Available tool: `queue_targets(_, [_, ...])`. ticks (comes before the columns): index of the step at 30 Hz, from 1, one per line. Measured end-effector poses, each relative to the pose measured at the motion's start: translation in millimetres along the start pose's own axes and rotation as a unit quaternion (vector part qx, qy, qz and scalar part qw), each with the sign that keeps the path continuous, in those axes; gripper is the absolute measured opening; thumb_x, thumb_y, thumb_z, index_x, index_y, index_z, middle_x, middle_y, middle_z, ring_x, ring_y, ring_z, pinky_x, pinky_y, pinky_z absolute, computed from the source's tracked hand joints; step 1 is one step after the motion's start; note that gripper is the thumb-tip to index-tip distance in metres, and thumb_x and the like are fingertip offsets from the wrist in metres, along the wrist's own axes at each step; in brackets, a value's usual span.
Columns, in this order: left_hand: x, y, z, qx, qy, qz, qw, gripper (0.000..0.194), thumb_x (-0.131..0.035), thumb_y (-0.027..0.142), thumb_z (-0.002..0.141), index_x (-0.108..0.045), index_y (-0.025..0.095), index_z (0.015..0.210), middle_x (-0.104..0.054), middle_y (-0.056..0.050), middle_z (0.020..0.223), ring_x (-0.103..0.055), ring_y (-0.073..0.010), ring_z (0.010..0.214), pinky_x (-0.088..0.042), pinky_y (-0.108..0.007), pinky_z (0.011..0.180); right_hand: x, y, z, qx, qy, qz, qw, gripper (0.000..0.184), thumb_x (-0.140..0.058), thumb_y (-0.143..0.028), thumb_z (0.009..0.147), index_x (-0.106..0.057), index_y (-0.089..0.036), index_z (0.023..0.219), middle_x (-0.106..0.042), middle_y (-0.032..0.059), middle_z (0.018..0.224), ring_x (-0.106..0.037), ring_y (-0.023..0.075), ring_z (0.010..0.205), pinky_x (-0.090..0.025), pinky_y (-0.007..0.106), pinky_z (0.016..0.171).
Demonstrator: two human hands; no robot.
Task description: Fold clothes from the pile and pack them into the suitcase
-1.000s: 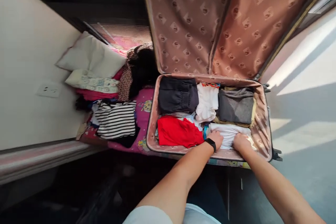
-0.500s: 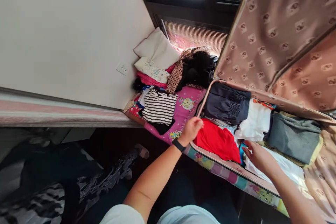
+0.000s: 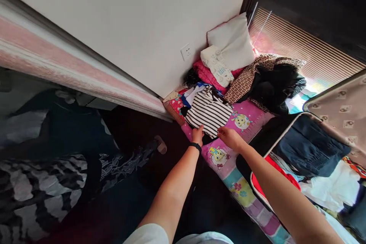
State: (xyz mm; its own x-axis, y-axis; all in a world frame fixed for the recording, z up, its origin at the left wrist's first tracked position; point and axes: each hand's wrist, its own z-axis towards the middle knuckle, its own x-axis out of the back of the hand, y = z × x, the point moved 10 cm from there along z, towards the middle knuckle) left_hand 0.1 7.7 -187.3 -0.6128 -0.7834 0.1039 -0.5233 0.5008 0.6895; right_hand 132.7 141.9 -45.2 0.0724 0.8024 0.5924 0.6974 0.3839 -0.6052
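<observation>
A folded black-and-white striped garment (image 3: 208, 112) lies on top of a pile of clothes on the pink cartoon bedsheet (image 3: 246, 120). My left hand (image 3: 198, 134), with a black wristband, pinches the garment's near left edge. My right hand (image 3: 228, 137) grips its near right edge. Both hands are closed on the fabric. To the right stands the open suitcase (image 3: 288, 124) with folded dark, red and white clothes inside.
A white pillow (image 3: 231, 40), a patterned cloth (image 3: 216, 65) and a dark heap of clothing (image 3: 274, 80) lie by the wall and window. A wall socket (image 3: 186, 51) sits above the pile. A zebra-patterned cloth (image 3: 42, 187) lies on the dark floor at left.
Both hands left the white clothes in the suitcase and moved left to the striped garment, now gripping its near edge. The view swung left, away from the suitcase.
</observation>
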Motion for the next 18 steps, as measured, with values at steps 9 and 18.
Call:
queue_targets(9, [-6.9,12.1,11.5,0.035,-0.016,-0.228,0.973,0.049,-0.073,0.037,0.089,-0.067,0.019,0.134,-0.080,-0.012,0.121,-0.076,-0.0253,0.112,-0.063,-0.040,0.096,-27.1,8.8,72.3,-0.077,0.062,-0.106,0.989,0.052,-0.056,-0.036,0.104,-0.053,-0.015,0.152,-0.063,0.0205,0.151,-0.059,0.0318,0.141,-0.044,0.042,0.119])
queue_targets(18, [15.1,112.4,-28.5,-0.180,-0.070,-0.098,0.976,0.044,-0.071,0.026,0.084,-0.073,0.018,0.127,-0.081,-0.009,0.122,-0.072,-0.0290,0.123,-0.055,-0.042,0.112,3.0,10.7,80.3,-0.107,0.185,0.020,0.977,0.069,-0.044,-0.056,0.108,-0.048,-0.009,0.158,-0.059,0.0265,0.149,-0.056,0.0346,0.140,-0.043,0.045,0.121])
